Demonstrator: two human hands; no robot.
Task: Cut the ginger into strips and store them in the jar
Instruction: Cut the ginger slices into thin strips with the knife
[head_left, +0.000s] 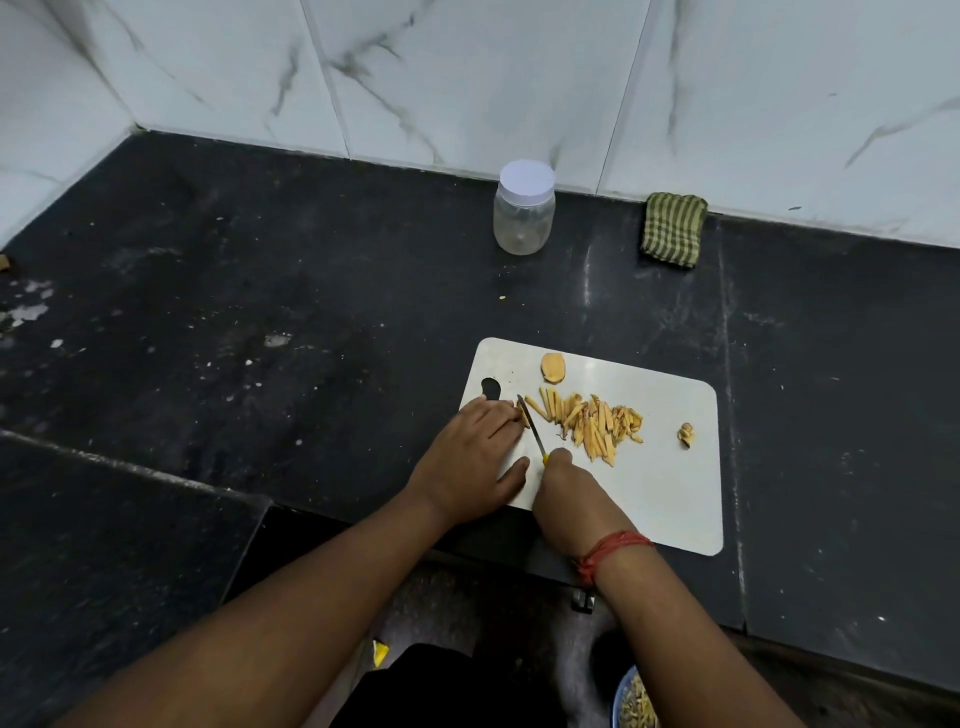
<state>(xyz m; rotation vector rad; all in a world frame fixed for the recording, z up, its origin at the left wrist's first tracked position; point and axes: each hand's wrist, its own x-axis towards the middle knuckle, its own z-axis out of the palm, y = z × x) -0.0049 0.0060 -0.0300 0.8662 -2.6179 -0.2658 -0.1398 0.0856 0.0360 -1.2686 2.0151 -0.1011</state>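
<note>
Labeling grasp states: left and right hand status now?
Left hand: open, fingers pressing ginger on the cutting board.
Right hand: gripping the knife.

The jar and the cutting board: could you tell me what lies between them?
Only bare dark counter lies between jar and cutting board, in the head view.

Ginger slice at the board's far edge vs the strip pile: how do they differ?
The ginger slice is one broad oval piece, still uncut; the strip pile is many thin sticks, already cut. The slice lies alone near the far edge of the cutting board; the pile is heaped mid-board, right of the knife held by the right hand. Both are pale yellow-orange and lie on the board, outside the jar, whose lid is on.
</note>
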